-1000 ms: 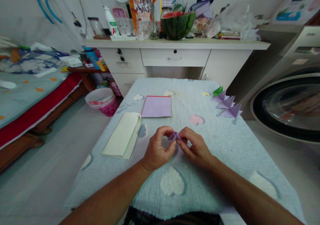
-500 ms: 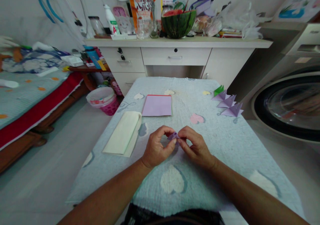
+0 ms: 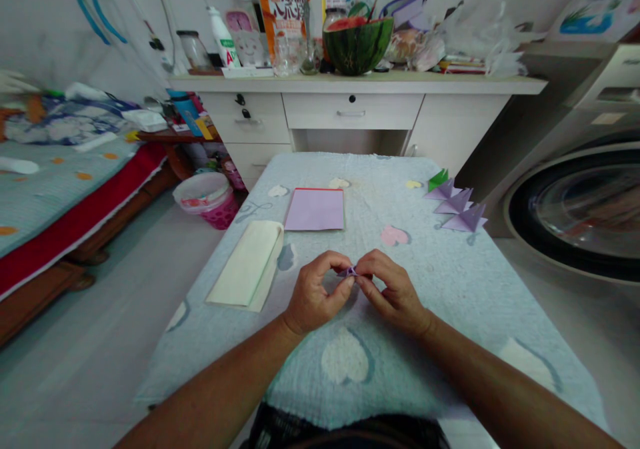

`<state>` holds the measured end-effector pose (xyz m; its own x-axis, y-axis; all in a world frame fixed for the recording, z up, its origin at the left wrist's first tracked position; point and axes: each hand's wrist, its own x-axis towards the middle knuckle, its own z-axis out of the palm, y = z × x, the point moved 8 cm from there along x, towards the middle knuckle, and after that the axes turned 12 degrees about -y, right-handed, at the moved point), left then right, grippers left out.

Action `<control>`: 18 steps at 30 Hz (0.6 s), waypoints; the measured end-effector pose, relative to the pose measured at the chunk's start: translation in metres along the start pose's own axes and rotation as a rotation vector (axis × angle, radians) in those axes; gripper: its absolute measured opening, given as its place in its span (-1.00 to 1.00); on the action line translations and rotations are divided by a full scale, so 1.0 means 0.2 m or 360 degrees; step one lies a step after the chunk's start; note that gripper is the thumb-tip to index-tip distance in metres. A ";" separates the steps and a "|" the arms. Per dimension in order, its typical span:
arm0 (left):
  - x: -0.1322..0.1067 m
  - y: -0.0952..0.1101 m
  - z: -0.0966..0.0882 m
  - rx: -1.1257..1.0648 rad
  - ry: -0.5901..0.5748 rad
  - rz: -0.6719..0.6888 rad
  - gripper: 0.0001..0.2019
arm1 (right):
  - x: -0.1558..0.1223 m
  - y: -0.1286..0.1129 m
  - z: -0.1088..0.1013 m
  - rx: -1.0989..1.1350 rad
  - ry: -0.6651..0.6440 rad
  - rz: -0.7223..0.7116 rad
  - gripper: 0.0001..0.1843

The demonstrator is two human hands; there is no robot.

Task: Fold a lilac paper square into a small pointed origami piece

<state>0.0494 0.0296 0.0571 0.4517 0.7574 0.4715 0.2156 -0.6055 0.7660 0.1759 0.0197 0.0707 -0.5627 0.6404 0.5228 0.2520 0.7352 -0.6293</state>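
Observation:
Between my fingertips is a small folded piece of purple paper (image 3: 349, 272), held just above the cloth-covered table. My left hand (image 3: 320, 290) pinches it from the left with thumb and forefinger. From the right, my right hand (image 3: 389, 292) pinches its other side in the same way. Much of the folded paper is hidden by the fingers. Beyond my hands lies a stack of square paper (image 3: 315, 210), purple on top with a red edge at the back. Several folded paper pieces (image 3: 465, 218), purple with a green one (image 3: 438, 180) behind, stand in a row at the far right.
A folded cream sheet (image 3: 246, 266) lies on the table's left side. The patterned tablecloth (image 3: 425, 362) covers the table. Behind it stands a white cabinet (image 3: 350, 111) bearing a cut watermelon (image 3: 357, 48). A washing machine (image 3: 580, 202) is at right; a pink bin (image 3: 213, 202) is at left.
The folded purple paper has tilted slightly between my fingers and shows a flatter shape. Both hands stay in nearly the same place.

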 end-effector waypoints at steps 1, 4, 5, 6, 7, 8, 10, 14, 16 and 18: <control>0.00 0.00 0.00 -0.0004 -0.0001 -0.0003 -0.90 | 0.00 0.00 0.00 -0.0006 -0.0003 0.0014 -0.83; 0.00 0.00 0.00 0.0014 0.0002 -0.0014 -0.91 | -0.01 0.01 0.01 -0.0012 -0.0008 0.0039 -0.82; 0.00 0.00 0.00 0.0033 0.0006 -0.0005 -0.91 | -0.01 0.01 0.00 -0.0009 -0.0002 0.0024 -0.81; 0.00 0.01 0.00 0.0059 0.0009 0.0006 -0.91 | -0.01 0.00 0.00 -0.0006 0.0002 0.0005 -0.79; 0.00 0.01 0.00 0.0095 0.0013 0.0016 -0.91 | -0.01 0.00 0.00 -0.0002 0.0004 -0.0012 -0.78; 0.00 0.02 0.00 0.0138 0.0017 0.0024 -0.91 | -0.01 -0.01 0.00 0.0001 0.0010 -0.0018 -0.77; 0.00 0.03 0.00 0.0237 0.0025 0.0034 -0.89 | -0.01 -0.01 0.00 0.0009 0.0014 -0.0002 -0.76; 0.01 0.05 0.01 0.0395 0.0046 0.0078 -0.87 | -0.01 -0.01 0.00 0.0016 0.0013 0.0020 -0.77; 0.01 0.06 0.01 0.0437 0.0043 0.0112 -0.86 | -0.01 -0.01 0.00 -0.0002 0.0026 0.0034 -0.79; 0.01 0.07 0.02 0.0456 0.0043 0.0142 -0.85 | -0.01 -0.01 -0.01 -0.0023 0.0043 0.0050 -0.81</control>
<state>0.0560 0.0219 0.0667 0.4576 0.7020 0.5457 0.4133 -0.7113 0.5685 0.1775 0.0181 0.0721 -0.5327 0.6688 0.5186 0.2807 0.7177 -0.6373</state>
